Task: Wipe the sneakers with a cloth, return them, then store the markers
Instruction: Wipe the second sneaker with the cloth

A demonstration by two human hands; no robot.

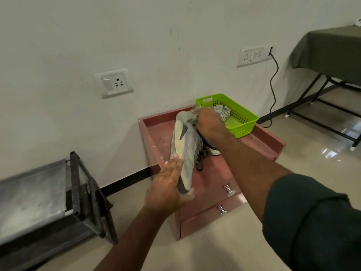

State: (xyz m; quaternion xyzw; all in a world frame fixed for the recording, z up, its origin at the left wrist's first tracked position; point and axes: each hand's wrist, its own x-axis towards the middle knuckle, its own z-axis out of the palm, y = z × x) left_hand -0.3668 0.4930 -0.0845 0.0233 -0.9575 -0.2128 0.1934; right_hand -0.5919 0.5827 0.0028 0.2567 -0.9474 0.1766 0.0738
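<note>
Above red cabinet [259, 147] — sneaker [185, 151], heel gripped in left hand [168, 188], right hand [210, 122] seemingly clutching cloth [221, 112] at toe.

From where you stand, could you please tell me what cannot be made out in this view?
- Head view: the cloth under the right hand; the hand hides how it is held.
- Second sneaker: mostly hidden behind the right forearm and the grey sneaker that the left hand holds.
- Markers: none visible; the green basket is partly blocked by the hand.
- Drawer contents: the cabinet drawers are closed.
</note>
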